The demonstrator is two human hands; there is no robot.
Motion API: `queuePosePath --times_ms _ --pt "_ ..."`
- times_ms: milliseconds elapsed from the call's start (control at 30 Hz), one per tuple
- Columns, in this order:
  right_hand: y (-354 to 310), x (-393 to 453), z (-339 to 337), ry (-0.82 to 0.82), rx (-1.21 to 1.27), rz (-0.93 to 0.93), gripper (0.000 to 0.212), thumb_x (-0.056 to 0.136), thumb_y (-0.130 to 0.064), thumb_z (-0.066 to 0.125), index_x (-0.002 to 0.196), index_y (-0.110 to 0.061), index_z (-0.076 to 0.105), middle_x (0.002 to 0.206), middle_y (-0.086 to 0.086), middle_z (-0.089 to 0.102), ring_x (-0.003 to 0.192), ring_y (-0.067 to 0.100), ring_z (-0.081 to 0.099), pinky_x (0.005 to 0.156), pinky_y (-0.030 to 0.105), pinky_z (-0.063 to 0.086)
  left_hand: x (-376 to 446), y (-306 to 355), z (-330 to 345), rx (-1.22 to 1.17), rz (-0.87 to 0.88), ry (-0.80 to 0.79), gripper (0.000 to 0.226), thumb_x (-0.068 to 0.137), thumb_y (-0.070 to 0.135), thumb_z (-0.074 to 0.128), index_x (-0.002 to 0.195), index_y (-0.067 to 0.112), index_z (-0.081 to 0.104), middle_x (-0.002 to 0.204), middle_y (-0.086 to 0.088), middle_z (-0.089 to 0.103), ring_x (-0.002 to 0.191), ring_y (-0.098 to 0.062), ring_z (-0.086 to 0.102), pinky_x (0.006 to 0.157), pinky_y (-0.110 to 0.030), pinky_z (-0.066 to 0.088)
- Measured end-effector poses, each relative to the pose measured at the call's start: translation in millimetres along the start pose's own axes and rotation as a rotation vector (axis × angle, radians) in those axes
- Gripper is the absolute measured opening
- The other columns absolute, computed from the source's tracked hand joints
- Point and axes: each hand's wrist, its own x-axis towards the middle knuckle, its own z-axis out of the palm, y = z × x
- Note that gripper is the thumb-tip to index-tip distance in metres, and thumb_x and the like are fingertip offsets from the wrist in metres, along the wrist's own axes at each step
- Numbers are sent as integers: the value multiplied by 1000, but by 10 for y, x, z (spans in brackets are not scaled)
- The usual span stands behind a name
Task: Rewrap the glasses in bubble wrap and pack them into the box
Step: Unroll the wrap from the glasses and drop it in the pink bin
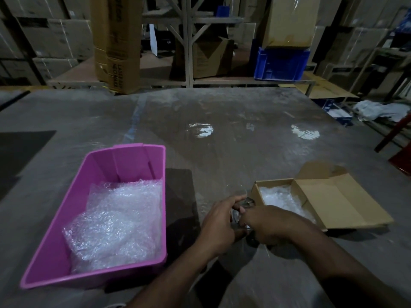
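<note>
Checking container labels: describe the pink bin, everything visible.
The pink bin is an open-topped rectangular tub, plastic by its look, with smooth walls that flare outward to a flat rim; the far wall has a stepped panel. It stands upright on the grey table, left of both hands and apart from them, its long side running away from the camera. Inside lie crumpled sheets of clear bubble wrap, piled toward the near and right walls. Nothing else touches it; no lid shows.

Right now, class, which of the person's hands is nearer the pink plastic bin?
Left. The left hand sits just right of the pink plastic bin; the right hand lies beyond it.
</note>
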Motion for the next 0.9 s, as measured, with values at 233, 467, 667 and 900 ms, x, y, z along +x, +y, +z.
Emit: queuePosePath --times_ms 233,467,667,900 --pt "-8 136 -48 -153 46 22 28 88 -10 65 116 -11 62 108 11 66 90 27 65 79 40 57 6 -3 20 -13 -7 -7 88 73 18 88 146 42 44 113 23 56 85 13 48 79 -11 39" --pt "-94 148 11 -51 121 12 38 87 -4 63 124 -9 57 103 7 59 94 26 61 85 39 54 0 17 6 15 19 11 88 72 15 86 146 39 45 120 16 53 89 15 45 84 -17 44" --pt "-41 88 66 -9 174 -5 23 89 -6 58 105 -19 50 97 4 59 90 28 62 79 41 53 -14 33 16 5 3 17 86 73 16 85 144 42 45 118 21 53 90 14 46 89 -24 49" --pt "-41 13 -45 144 203 -12 39 91 -18 66 125 -17 47 108 3 65 88 17 61 79 34 55 -56 21 -38 8 -35 31 91 75 16 87 148 42 39 136 19 48 120 1 50 103 -25 47"
